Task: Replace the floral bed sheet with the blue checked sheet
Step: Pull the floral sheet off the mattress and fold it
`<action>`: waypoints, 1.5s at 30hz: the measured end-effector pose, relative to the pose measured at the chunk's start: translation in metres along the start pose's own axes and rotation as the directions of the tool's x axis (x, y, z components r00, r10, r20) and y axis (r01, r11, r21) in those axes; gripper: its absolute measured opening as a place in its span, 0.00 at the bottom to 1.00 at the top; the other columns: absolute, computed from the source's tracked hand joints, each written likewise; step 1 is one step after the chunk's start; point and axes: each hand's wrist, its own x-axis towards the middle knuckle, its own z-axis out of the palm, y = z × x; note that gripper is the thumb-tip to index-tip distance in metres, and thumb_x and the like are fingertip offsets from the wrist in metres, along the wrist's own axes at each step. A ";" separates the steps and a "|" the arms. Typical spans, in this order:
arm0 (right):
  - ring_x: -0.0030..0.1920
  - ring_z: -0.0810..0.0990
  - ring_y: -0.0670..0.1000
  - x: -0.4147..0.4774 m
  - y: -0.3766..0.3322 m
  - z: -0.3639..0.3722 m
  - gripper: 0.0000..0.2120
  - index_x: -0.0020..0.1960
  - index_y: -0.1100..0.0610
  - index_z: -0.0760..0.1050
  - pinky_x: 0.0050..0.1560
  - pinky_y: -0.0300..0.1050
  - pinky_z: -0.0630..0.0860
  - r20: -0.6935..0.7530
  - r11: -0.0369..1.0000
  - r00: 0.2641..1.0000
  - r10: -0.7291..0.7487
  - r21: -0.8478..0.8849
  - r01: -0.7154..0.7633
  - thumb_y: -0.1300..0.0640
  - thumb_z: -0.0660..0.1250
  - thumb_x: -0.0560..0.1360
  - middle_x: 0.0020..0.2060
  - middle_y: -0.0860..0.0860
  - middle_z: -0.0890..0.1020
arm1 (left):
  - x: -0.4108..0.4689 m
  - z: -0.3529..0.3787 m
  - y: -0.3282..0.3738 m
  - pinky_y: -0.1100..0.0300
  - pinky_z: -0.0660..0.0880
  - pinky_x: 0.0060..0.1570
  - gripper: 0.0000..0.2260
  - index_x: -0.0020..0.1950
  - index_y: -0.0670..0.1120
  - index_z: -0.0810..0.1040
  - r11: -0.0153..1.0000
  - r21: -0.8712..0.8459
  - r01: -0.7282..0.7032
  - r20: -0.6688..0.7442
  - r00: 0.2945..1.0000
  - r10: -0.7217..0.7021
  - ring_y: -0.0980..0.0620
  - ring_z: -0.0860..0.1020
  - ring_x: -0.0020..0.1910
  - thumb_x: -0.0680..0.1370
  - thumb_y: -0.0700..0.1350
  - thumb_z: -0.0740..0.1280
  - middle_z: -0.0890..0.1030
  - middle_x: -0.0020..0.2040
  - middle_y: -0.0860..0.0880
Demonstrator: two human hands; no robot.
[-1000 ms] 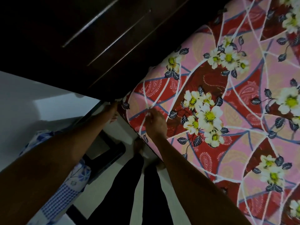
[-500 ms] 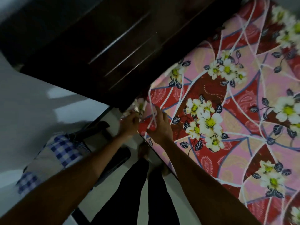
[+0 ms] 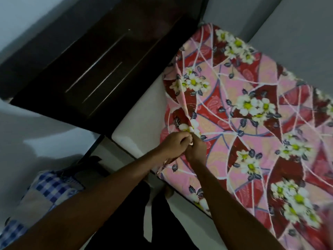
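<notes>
The floral bed sheet point(image 3: 243, 134), pink and red with white flowers, covers most of the bed. Its near corner is peeled back, baring a strip of white mattress point(image 3: 144, 127). My left hand point(image 3: 173, 144) and my right hand point(image 3: 197, 150) meet over that corner, and both pinch the bunched floral cloth, which rises in a fold from my fingers toward the headboard. The blue checked sheet point(image 3: 45, 188) lies folded at the lower left, partly hidden behind my left forearm.
A dark wooden headboard point(image 3: 100, 69) with thin metal strips stands at the bed's head. Pale walls run along the far side point(image 3: 297, 33) and the left point(image 3: 27, 132). My dark trouser legs point(image 3: 156, 222) stand close against the bed's edge.
The floral sheet's corner has come off the mattress and been drawn toward the bed's middle, exposing white mattress. Both hands have come together on the bunched corner, and the view has tilted up.
</notes>
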 end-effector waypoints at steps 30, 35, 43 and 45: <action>0.79 0.51 0.60 0.409 0.093 0.068 0.41 0.80 0.48 0.53 0.75 0.64 0.58 0.091 0.907 0.950 0.298 -0.338 -0.252 0.34 0.65 0.74 0.80 0.54 0.53 | 0.403 -0.146 -0.128 0.58 0.74 0.46 0.23 0.68 0.39 0.69 0.931 -0.112 0.346 -0.255 0.896 -0.364 0.46 0.77 0.54 0.77 0.45 0.70 0.76 0.59 0.42; 0.80 0.39 0.58 0.500 0.123 0.061 0.45 0.81 0.44 0.45 0.74 0.71 0.39 0.140 0.885 0.948 0.287 -0.418 -0.206 0.25 0.57 0.72 0.81 0.52 0.41 | 0.527 -0.151 -0.113 0.49 0.73 0.60 0.23 0.68 0.41 0.72 0.931 0.094 0.353 -0.326 0.894 -0.306 0.38 0.74 0.62 0.77 0.51 0.68 0.74 0.64 0.38; 0.80 0.38 0.55 0.568 0.150 0.078 0.38 0.80 0.38 0.47 0.73 0.71 0.35 -0.183 0.869 0.970 0.158 -0.441 -0.225 0.22 0.43 0.74 0.81 0.50 0.42 | 0.673 -0.158 -0.104 0.48 0.77 0.55 0.20 0.61 0.45 0.79 0.982 0.065 0.177 -0.424 0.896 -0.133 0.42 0.79 0.54 0.78 0.57 0.61 0.80 0.57 0.41; 0.80 0.40 0.53 0.568 0.156 0.084 0.36 0.80 0.37 0.49 0.74 0.70 0.37 -0.229 0.876 0.962 0.150 -0.420 -0.237 0.24 0.45 0.76 0.81 0.48 0.44 | 0.697 -0.159 -0.092 0.55 0.77 0.49 0.17 0.54 0.43 0.81 0.990 0.053 0.128 -0.454 0.886 -0.090 0.46 0.80 0.48 0.80 0.55 0.62 0.82 0.51 0.44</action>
